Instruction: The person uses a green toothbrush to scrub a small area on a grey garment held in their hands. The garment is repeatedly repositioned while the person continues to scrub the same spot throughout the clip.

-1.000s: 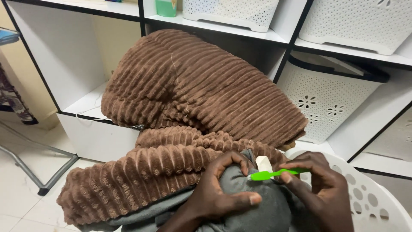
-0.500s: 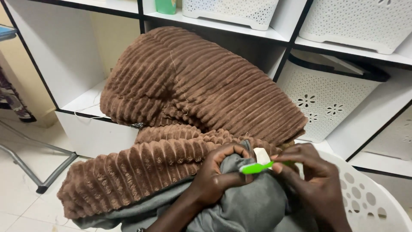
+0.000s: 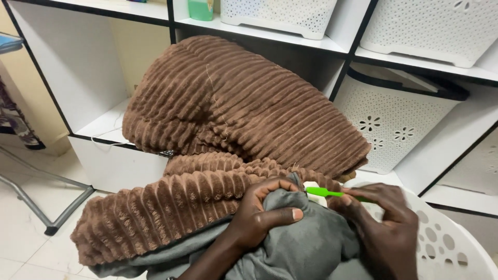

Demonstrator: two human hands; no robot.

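My left hand point(image 3: 262, 218) pinches a bunched fold of grey cloth point(image 3: 306, 246) at the bottom middle. My right hand point(image 3: 384, 228) holds a thin bright green tool point(image 3: 324, 192) whose tip points left into that fold, beside a small white tag point(image 3: 311, 185). The grey cloth lies against a thick brown ribbed blanket point(image 3: 233, 114) that is heaped over the front of the shelf and hangs down at the lower left.
A white perforated laundry basket point(image 3: 451, 249) sits under my right hand. White cube shelving point(image 3: 93, 78) stands behind, holding white perforated baskets point(image 3: 394, 119) and a green bottle point(image 3: 199, 8). A metal stand leg point(image 3: 46, 207) crosses the tiled floor at left.
Both hands have shifted slightly up and left with the grey cloth. The green tool has tilted and now points further into the fold.
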